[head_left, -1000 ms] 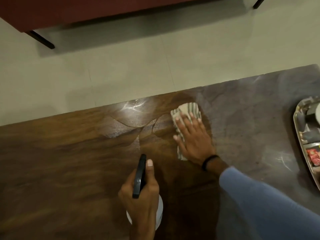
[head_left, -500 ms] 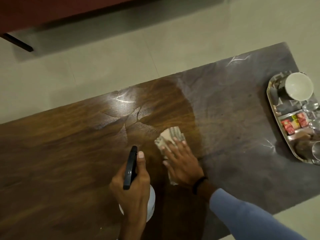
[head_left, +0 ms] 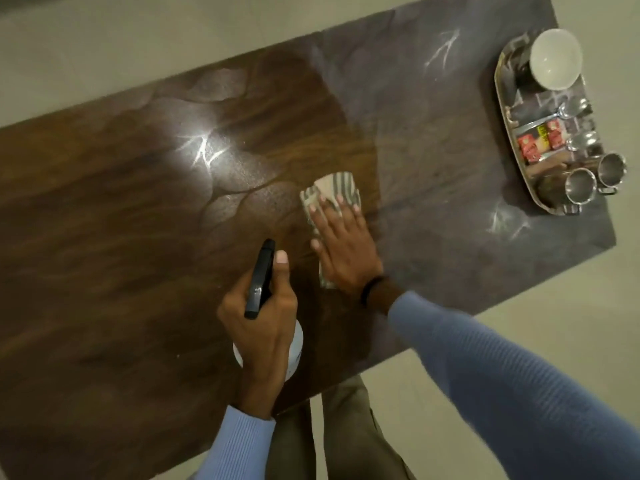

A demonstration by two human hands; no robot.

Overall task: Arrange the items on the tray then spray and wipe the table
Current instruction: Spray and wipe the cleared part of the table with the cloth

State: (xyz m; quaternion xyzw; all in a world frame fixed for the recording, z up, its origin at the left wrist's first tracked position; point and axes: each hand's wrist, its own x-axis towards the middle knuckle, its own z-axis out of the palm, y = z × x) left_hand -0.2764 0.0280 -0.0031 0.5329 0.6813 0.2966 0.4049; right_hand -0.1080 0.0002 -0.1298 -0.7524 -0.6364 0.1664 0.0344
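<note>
Dim, soft frame; overhead glare stars on the table (head_left: 104, 209); edges warped.

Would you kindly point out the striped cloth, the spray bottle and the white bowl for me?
striped cloth (head_left: 330, 187): head view, on the bare part beyond the fingertips.
spray bottle (head_left: 259, 280): head view, on its black trigger head.
white bowl (head_left: 556, 58): head view, on the inside of the bowl.

Left hand (head_left: 263, 317) curled in a grip; right hand (head_left: 343, 251) pressed flat.
</note>
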